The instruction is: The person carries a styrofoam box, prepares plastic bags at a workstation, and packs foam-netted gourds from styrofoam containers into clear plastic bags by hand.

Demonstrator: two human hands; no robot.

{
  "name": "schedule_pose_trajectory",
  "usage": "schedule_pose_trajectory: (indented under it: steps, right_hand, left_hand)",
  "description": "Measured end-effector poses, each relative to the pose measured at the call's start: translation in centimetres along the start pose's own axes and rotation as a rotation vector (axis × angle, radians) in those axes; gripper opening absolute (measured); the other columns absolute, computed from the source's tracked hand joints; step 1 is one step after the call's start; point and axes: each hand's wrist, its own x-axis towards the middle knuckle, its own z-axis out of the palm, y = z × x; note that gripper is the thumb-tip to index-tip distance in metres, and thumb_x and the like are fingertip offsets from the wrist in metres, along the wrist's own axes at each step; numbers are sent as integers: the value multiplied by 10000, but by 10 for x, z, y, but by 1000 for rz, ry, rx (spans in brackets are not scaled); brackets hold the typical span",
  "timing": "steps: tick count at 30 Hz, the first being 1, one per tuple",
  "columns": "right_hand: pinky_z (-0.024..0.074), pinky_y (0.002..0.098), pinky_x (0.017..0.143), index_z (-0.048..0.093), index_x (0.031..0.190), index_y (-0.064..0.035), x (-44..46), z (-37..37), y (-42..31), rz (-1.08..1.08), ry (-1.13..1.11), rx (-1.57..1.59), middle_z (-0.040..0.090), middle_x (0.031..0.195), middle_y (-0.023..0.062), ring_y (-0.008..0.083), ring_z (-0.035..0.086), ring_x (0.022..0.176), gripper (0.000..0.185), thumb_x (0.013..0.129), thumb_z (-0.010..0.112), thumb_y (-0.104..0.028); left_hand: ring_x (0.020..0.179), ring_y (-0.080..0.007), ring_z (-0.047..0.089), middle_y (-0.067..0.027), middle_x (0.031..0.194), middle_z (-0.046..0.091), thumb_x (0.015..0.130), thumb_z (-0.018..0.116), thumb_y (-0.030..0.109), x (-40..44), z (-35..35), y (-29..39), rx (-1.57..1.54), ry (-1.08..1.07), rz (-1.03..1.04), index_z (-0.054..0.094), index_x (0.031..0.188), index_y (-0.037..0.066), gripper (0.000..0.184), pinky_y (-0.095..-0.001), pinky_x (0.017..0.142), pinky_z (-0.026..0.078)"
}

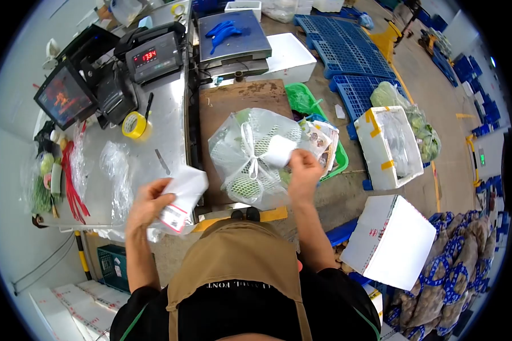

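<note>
The steel desk [166,105] stands left of the tied plastic bag [246,166]; on that side our left hand [149,204] pinches a printed slip [186,188]. Over the bag's right, our right hand [305,170] pinches a white label [279,151], which wrinkled plastic might crease.

The cloudy tied bag [227,145] is obscuring its contents. The right hand [305,171] is covering an edge of a white tag [279,151], the left hand [148,206] part of a label [188,186] whose print [173,216] is appearing too small to read. The monitor [65,95] is showing a blurred picture.
</note>
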Motion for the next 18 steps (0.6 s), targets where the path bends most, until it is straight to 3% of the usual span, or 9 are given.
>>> schedule_pose_trajectory:
  steps: [2,6,8,11,13,14,16,17,18]
  right_hand:
    - [416,221,560,600,829,20,33,-29,14,-229,175,-207,584,706,19,79,530,637,69,814,599,-47]
    - [425,303,565,586,814,1,88,-57,20,-854,370,-703,594,737,90,210,546,594,58,777,614,-34]
    - [423,350,595,585,804,-2,108,-57,27,-969,339,-876,594,780,120,274,541,627,61,755,613,-27]
    - [406,409,656,577,785,0,120,-51,67,-882,147,-1025,597,825,134,318,540,698,57,745,599,-33]
    - [413,391,670,589,824,13,121,-43,106,-876,-207,-973,602,862,124,310,556,761,76,768,568,-35]
    - [418,382,692,595,845,19,117,-45,99,-796,-243,-905,605,884,131,311,563,790,97,775,558,-37]
    - [427,365,737,608,887,31,105,-48,68,-643,-319,-761,611,929,146,312,578,848,139,790,538,-40]
    - [380,369,873,588,1021,28,106,-56,60,-512,-321,-665,564,1103,188,323,531,1037,247,830,503,-102]
    - [348,383,906,561,1072,22,109,-62,53,-538,-254,-706,529,1158,190,324,495,1087,286,844,489,-133]
  left_hand:
    - [816,-145,582,-103,951,624,740,592,-10,5,-44,-12,91,163,11,548,1131,-53,395,-263,726,464]
    - [689,-152,565,-92,788,604,735,592,31,29,-148,-65,296,491,-14,532,1150,-30,424,-284,615,462]
    - [697,-216,574,-132,811,608,752,619,77,36,-164,-74,836,708,-56,527,1149,-32,422,-322,656,465]
    - [758,-274,580,-168,871,609,768,646,139,60,-146,-91,1118,872,454,538,1137,-31,420,-350,722,462]
    - [846,-274,596,-168,932,618,787,655,176,70,-82,-75,744,638,327,567,1106,-23,386,-347,773,464]
    - [853,-260,601,-160,940,625,789,657,183,69,-45,-61,631,448,217,583,1090,-5,363,-344,762,470]
    - [857,-247,606,-142,923,627,754,683,149,72,21,-68,551,238,312,600,1032,3,325,-339,760,475]
    - [869,-259,604,-144,943,620,743,685,130,69,51,-59,501,170,350,601,1007,-2,307,-339,759,476]
    - [882,-270,602,-147,962,614,731,686,112,69,78,-49,454,103,390,602,982,-6,290,-338,758,477]
